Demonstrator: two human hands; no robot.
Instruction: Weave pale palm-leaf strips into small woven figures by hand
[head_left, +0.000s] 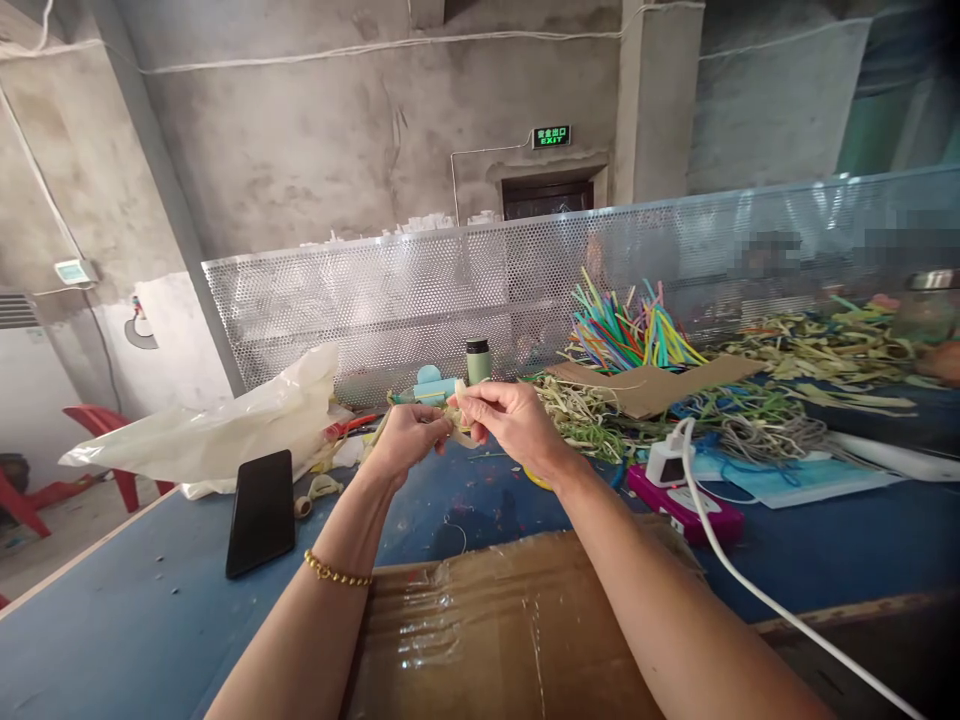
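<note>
My left hand (407,437) and my right hand (516,422) meet over the blue table, fingertips close together. Between them is a pale, husk-like strip (466,439), pinched by both hands; its ends poke out above and below the fingers. Part of the strip is hidden by the fingers. A gold beaded bracelet (337,572) circles my left wrist. Just beyond my hands lie a light blue object (437,390) and a green bottle with a black lid (478,362). Dried plant strips (581,412) are heaped to the right of my right hand.
A black phone (261,513) and a plastic bag (225,425) are at left. Cardboard (495,620) lies under my forearms. Colourful pipe-like sticks (630,325), a purple box (686,508), a white cable (731,565) and a blue mask (810,482) lie right. Perforated metal panel (375,310) stands behind.
</note>
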